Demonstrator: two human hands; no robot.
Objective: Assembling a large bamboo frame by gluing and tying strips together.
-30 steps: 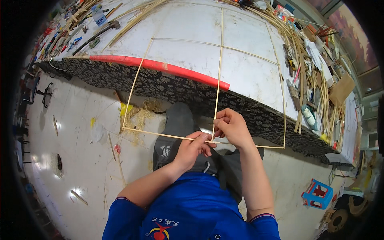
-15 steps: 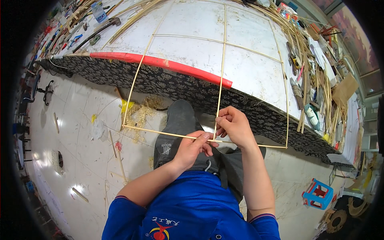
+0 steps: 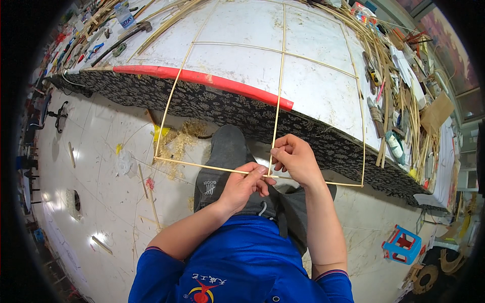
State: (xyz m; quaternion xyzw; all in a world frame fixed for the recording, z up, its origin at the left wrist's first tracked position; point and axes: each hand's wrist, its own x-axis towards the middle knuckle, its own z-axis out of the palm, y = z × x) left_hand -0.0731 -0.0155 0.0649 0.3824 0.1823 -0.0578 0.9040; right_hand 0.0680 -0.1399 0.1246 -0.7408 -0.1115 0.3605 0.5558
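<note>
A large lattice frame (image 3: 281, 76) of thin, pale bamboo-like strips reaches from above my lap onto the white worktop. Its near crossbar (image 3: 202, 166) runs over my thighs, and a middle strip (image 3: 276, 121) meets it between my hands. My left hand (image 3: 242, 187) is closed on the crossbar just left of that joint, with thumb and fingertips at the joint. Slightly above and to the right, my right hand (image 3: 297, 160) pinches the middle strip between thumb and fingers. The joint itself is partly covered by my left fingertips.
The worktop (image 3: 323, 108) has a red-covered edge strip (image 3: 202, 78) and a dark patterned skirt. A hammer (image 3: 124, 41) and a bottle (image 3: 124, 16) lie far left; bundled strips (image 3: 411, 96) and tools crowd the right. Wood shavings (image 3: 177, 149) and a blue stool (image 3: 402, 245) are on the floor.
The frame has shifted very slightly, its near side a little farther from my body. Both hands keep nearly the same place and hold.
</note>
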